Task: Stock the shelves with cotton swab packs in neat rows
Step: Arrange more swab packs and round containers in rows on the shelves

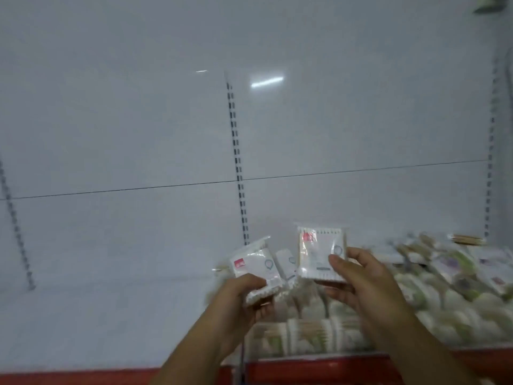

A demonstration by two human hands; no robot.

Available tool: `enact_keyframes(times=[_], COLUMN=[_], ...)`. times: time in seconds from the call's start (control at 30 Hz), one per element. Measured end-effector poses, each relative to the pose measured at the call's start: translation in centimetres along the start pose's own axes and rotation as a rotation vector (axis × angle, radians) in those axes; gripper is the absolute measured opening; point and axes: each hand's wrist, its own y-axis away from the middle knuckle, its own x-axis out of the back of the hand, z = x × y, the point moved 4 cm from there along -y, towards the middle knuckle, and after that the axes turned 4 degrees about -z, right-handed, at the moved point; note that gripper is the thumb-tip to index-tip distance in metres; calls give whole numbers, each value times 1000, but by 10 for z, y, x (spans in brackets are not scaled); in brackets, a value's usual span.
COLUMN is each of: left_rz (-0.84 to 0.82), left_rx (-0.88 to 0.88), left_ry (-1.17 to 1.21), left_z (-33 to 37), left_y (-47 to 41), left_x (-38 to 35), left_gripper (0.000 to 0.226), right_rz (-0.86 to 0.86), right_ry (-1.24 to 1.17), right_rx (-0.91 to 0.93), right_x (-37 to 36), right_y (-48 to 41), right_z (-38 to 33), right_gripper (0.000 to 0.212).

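My left hand (244, 297) pinches a small cotton swab pack (256, 266), white with a red label, tilted to the left. My right hand (361, 282) holds a second, upright swab pack (316, 250) with the thumb across its front. Both packs hover above the white shelf (111, 315), just left of the stocked section. A third pack (286, 262) stands on the shelf between the two held ones. The picture is blurred by motion.
Rows and a loose pile of swab packs (444, 287) fill the right shelf section. The shelf has a red front edge (319, 368). A slotted upright (237, 162) divides the white back panel; another upright (490, 151) stands at the far right.
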Motion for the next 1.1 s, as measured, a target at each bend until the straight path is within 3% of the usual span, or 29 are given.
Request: enact_keyframes(times=[0.13,0.3,0.5,0.6,0.77,0.83,1.0,1.1], left_rz=[178,312,383,438,544,577,682,743], left_rx=[-119,-249,-303,-336,-395,-416,-434,-441], left_ry=[22,51,110,133,127,133,40,61], left_z=[23,63,90,99,137,160,204,209], left_y=[98,203,269,286,299,299,311,319], left_x=[100,192,271,319,411,445,523,571], left_gripper=[22,45,61,59,52,61,77,79], right_rz=[-172,-307,-401,-435,-482,-494,-646,-667], right_ry=[-60,-36,-29,-37,-52,-96,-76,16], right_rx=[-137,-223,-316,-362,-317,-278,-157,-90], right_x=[-132,-260,-356,-397,-471,-508,-610,-664], right_y=[43,89,115,112,80,62,31,16], right_z=[62,107,154,178,213,225,241,258], right_gripper=[20,19,14,17,18,22,58,51])
